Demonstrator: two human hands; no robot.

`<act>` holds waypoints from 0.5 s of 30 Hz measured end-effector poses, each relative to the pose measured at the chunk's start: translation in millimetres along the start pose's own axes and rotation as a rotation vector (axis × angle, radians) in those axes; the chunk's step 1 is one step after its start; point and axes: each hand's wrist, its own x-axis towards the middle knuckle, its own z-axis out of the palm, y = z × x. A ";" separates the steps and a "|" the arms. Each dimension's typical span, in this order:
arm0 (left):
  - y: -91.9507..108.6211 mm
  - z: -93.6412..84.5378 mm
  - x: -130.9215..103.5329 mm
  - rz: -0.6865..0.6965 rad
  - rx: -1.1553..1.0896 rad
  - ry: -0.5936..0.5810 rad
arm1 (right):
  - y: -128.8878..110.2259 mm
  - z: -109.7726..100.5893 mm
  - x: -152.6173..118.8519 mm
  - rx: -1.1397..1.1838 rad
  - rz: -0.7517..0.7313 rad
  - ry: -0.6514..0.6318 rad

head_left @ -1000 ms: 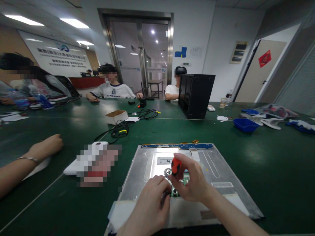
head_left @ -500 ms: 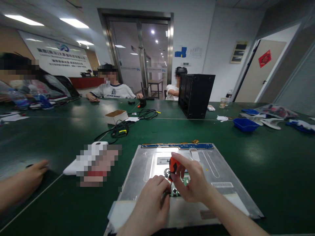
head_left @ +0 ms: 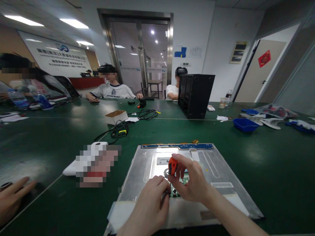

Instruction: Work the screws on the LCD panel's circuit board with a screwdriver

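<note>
A flat silvery metal panel (head_left: 214, 193) lies on the green table, with a blue circuit strip (head_left: 197, 146) along its far edge. Near its middle is a small green circuit board (head_left: 175, 192), partly covered by my hands. My right hand (head_left: 192, 178) grips the red-and-black handle of a screwdriver (head_left: 173, 166), held upright over the board. Beside the screwdriver's shaft, my left hand (head_left: 154, 200) is closed, its fingertips around a small dark thing too hidden to name.
Left of the panel lie a white device (head_left: 71, 167) and a blurred-out item. Black cables (head_left: 120, 131) and an open box (head_left: 116, 116) sit beyond. A black case (head_left: 197, 95) and blue tray (head_left: 244, 125) stand farther back. Another person's hand (head_left: 14, 198) rests at the left.
The screwdriver handle has turned slightly in my right hand. My left hand stays in place. The other person's hand at the left has moved left and toward me.
</note>
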 end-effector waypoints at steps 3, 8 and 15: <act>-1.2 0.7 0.1 0.006 -0.010 -0.004 | -2.4 -2.0 1.6 -0.002 -0.007 -0.010; -3.2 2.5 -0.1 -0.004 -0.010 -0.019 | -4.0 -4.0 3.0 0.040 0.006 -0.014; -2.3 2.3 -0.1 -0.017 0.013 -0.038 | -1.5 -0.6 -4.3 0.004 0.055 0.025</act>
